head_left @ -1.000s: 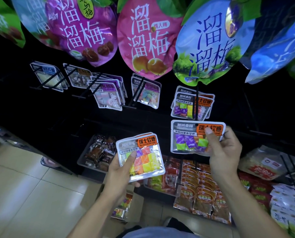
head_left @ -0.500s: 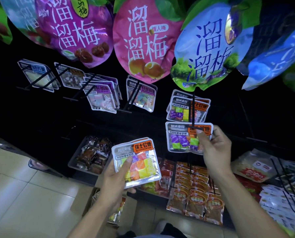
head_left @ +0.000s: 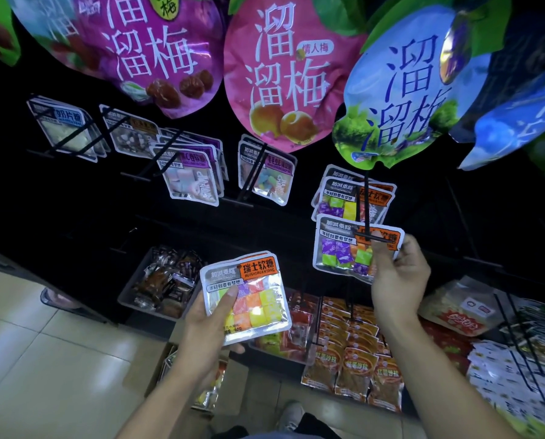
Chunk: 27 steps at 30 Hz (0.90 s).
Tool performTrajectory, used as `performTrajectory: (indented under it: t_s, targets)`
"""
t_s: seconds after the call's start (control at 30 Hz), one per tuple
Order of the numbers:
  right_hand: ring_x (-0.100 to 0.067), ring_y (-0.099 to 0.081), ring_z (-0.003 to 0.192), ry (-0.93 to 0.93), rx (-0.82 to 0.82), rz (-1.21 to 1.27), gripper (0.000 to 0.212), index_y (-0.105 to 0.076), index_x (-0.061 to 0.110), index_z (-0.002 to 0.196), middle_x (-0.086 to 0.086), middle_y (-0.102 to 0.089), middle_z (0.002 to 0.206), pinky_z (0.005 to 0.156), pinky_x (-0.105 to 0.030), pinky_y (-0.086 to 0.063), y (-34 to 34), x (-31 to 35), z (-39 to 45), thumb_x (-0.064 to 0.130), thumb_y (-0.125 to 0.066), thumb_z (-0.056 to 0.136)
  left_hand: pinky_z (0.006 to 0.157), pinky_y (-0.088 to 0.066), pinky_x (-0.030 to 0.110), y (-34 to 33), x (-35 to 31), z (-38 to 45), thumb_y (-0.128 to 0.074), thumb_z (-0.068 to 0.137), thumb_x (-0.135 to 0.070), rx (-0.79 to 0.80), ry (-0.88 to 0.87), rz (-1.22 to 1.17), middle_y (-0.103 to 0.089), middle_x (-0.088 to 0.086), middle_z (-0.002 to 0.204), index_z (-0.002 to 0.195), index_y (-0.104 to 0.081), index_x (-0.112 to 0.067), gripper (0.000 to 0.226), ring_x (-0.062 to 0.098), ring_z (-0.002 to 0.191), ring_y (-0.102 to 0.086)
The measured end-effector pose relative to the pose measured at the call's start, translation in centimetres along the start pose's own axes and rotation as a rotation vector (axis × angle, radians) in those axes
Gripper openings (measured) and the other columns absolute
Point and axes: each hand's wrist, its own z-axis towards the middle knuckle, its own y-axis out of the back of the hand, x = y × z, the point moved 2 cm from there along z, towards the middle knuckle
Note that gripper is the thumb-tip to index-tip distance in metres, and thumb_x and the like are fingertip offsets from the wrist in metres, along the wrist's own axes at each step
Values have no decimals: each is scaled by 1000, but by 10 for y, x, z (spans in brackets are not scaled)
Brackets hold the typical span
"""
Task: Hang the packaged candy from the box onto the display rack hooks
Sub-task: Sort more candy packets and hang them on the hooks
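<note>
A: How is the right pack (head_left: 347,245) held?
B: Pinched by the right hand (head_left: 397,274) at the hook (head_left: 366,213) tip, label up, long axis level.
A: And the left?
B: A pack (head_left: 245,296) is gripped by the left hand (head_left: 211,324), tilted, above the box (head_left: 157,369).

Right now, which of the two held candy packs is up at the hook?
The pack in the right hand, showing purple and green candies; its top meets the hook's tip. The left hand's yellow-orange pack sits lower, clear of any hook.
</note>
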Motion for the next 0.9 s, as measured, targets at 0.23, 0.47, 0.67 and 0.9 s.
performTrajectory:
  t_s: [0.23, 0.47, 0.67, 0.9]
  targets:
    - [8, -54, 55, 6, -22, 20, 10, -61, 11, 90, 24, -59, 59, 56, -7, -41, -1, 0, 5, 9, -62, 100, 41, -51, 29, -2, 0, -3, -62, 99, -32, 8, 7, 14, -80, 5, 102, 121, -67, -24, 24, 26, 71, -77]
    - [-12, -72, 86, -95, -54, 68, 11, -69, 23, 85, 2, -73, 87, 81, -35, -56, -17, -14, 56, 28, -75, 93, 42, -52, 29, -12, -9, -11, -62, 99, -31, 34, -19, 40, -80, 5, 101, 120, -66, -24, 23, 26, 76, -78]
    - [-4, -62, 92, -62, -172, -27, 35, -62, 24, 108, 2, -64, 104, 84, -24, -49, -20, -22, 81, 32, -84, 83, 44, -52, 29, -12, -17, -17, -62, 98, -36, 62, -26, 48, -79, 5, 109, 126, -64, -27, 29, 37, 87, -77]
    - [-4, -65, 115, -189, 105, -73, 52, -57, 29, 141, 11, -69, 127, 100, -28, -50, -24, -31, 84, 57, -60, 96, 39, -49, 28, -21, -27, -24, -61, 101, -29, 50, -52, -3, -80, 7, 98, 116, -69, -23, 18, 25, 68, -73]
